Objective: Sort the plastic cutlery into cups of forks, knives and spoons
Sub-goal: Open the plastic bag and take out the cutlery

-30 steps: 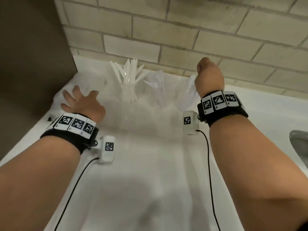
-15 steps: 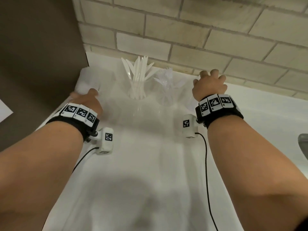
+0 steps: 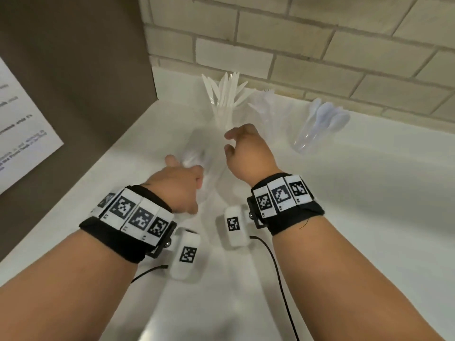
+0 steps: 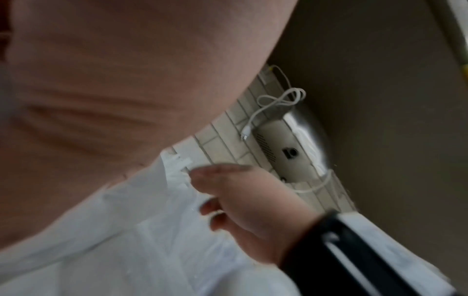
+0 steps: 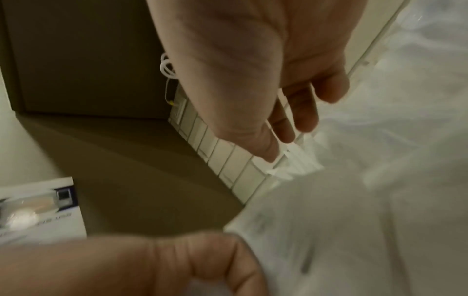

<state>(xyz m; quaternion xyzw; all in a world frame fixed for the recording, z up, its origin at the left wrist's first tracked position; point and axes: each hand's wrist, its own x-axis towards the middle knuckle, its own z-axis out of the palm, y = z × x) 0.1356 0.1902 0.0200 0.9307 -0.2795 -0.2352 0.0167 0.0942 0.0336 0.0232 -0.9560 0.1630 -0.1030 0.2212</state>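
Three clear cups stand along the tiled wall in the head view: a cup of white knives (image 3: 225,99), a cup of clear forks (image 3: 267,108) and a cup of spoons (image 3: 320,124) at the right. In front of the knives my left hand (image 3: 183,168) grips a crumpled clear plastic bag (image 3: 197,148), which also fills the lower part of the left wrist view (image 4: 152,240). My right hand (image 3: 229,145) hovers just right of the bag with relaxed fingers (image 5: 303,112) and holds nothing. What is inside the bag cannot be made out.
A brown side panel (image 3: 73,70) with a printed sheet (image 3: 22,134) closes off the left. The tiled wall (image 3: 320,45) runs behind the cups. The white countertop (image 3: 369,205) stretches out to the right and toward me.
My left hand closed on the bag in the left corner and pulled it to the middle. My right hand left the spoon cup and came back beside the bag.
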